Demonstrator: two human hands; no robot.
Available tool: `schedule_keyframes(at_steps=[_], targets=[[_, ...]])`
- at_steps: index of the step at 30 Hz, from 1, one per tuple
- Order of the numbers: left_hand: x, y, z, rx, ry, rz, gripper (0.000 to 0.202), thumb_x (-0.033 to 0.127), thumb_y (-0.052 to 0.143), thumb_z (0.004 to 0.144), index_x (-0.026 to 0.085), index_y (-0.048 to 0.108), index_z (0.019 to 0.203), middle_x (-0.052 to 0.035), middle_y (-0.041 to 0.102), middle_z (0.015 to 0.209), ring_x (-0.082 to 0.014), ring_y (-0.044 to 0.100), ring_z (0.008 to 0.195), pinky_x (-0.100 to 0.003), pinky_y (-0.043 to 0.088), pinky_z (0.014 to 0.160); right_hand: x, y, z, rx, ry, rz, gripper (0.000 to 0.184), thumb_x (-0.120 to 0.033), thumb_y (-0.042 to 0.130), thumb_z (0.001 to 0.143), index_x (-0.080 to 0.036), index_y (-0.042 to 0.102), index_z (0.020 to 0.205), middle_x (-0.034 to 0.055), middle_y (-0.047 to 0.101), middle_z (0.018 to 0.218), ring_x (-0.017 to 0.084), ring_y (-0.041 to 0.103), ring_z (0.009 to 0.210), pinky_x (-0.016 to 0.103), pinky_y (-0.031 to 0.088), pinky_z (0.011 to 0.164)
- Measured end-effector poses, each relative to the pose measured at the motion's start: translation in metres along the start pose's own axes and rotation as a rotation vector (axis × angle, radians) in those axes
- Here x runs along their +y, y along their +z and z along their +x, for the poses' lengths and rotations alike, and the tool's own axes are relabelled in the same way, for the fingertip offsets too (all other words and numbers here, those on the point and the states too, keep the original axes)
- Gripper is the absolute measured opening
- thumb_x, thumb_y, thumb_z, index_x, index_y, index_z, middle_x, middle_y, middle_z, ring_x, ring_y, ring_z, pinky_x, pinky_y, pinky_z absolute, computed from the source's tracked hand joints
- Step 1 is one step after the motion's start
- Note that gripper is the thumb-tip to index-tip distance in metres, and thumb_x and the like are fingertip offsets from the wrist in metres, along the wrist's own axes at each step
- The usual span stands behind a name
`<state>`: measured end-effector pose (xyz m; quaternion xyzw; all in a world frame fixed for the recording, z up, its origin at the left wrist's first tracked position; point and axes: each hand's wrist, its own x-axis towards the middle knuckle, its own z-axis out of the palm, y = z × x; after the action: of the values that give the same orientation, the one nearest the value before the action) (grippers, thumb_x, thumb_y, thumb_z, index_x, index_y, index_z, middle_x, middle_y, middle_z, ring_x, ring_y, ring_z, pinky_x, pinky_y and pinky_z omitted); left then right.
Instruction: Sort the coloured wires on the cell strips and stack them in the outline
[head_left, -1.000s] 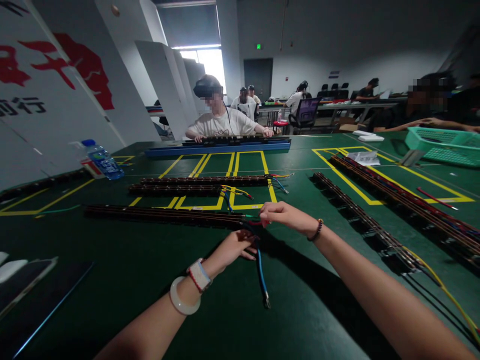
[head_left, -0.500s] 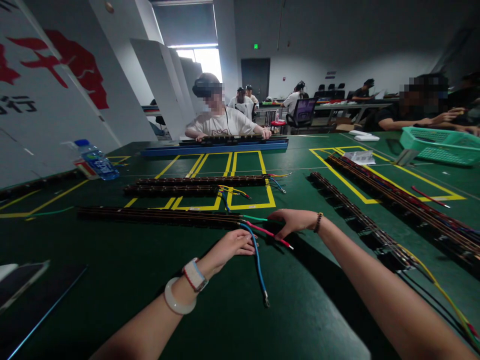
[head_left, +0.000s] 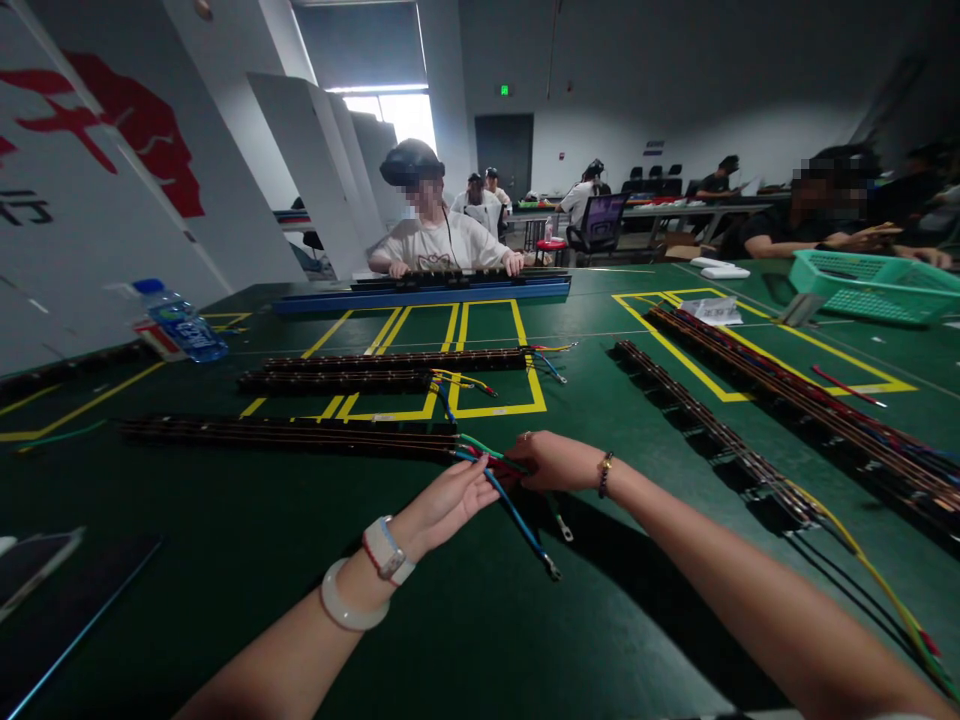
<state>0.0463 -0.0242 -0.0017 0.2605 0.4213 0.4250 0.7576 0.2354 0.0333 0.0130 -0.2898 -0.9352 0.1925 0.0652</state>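
Note:
A long dark busbar strip (head_left: 292, 437) lies across the green table in front of me, with cables at its right end. My left hand (head_left: 459, 500) is palm up at that end, its thumb and fingers around the blue cable (head_left: 517, 520), whose lugged tip hangs to the right. Close beside it, my right hand (head_left: 555, 462) has its fingers curled round the green cable (head_left: 474, 443) and the red cable (head_left: 504, 466). The green cable's lug (head_left: 564, 530) sticks out below that hand. Its fingertips are partly hidden.
Two shorter strips (head_left: 390, 362) lie beyond, over yellow tape outlines. More long strips (head_left: 712, 430) run along the right. A green basket (head_left: 874, 290) and a water bottle (head_left: 184, 325) stand farther off. Across the table a person (head_left: 435, 235) handles a blue rail (head_left: 427, 294).
The strip has shifted left. My left hand has turned palm up and closed around the blue cable; my right hand has gathered the green and red cables, swinging the green lug down.

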Motion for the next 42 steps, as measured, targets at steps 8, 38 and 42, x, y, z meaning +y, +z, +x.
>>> schedule_keyframes(at_steps=[8, 38, 42], targets=[[-0.009, 0.005, 0.003, 0.073, 0.148, -0.067, 0.012, 0.013, 0.045, 0.091, 0.011, 0.056, 0.091, -0.0089, 0.064, 0.095, -0.0132, 0.061, 0.095, -0.028, 0.045, 0.095, -0.05, 0.03, -0.002, 0.214, 0.041, -0.536, 0.029, -0.013, 0.039, 0.087, -0.008, 0.06, 0.107, 0.0161, 0.056, 0.102, 0.023, 0.054, 0.087, 0.034, 0.041, 0.073], [-0.007, 0.0, 0.001, -0.017, 0.101, -0.046, 0.008, 0.014, 0.05, 0.088, 0.009, 0.055, 0.084, -0.0115, 0.066, 0.089, -0.0192, 0.065, 0.087, -0.038, 0.05, 0.086, 0.003, -0.026, -0.02, -0.159, 0.301, 0.015, 0.034, -0.045, 0.055, 0.083, -0.015, 0.068, 0.09, 0.0072, 0.067, 0.076, 0.016, 0.058, 0.063, 0.023, 0.033, 0.051], [-0.007, 0.0, 0.001, 0.014, 0.097, -0.04, 0.007, 0.013, 0.049, 0.087, 0.01, 0.053, 0.083, -0.0101, 0.065, 0.085, -0.018, 0.065, 0.082, -0.038, 0.05, 0.084, 0.01, -0.018, -0.014, -0.137, 0.31, -0.013, 0.02, -0.029, 0.055, 0.083, -0.016, 0.069, 0.078, 0.0051, 0.065, 0.069, 0.014, 0.057, 0.059, 0.023, 0.033, 0.052]])
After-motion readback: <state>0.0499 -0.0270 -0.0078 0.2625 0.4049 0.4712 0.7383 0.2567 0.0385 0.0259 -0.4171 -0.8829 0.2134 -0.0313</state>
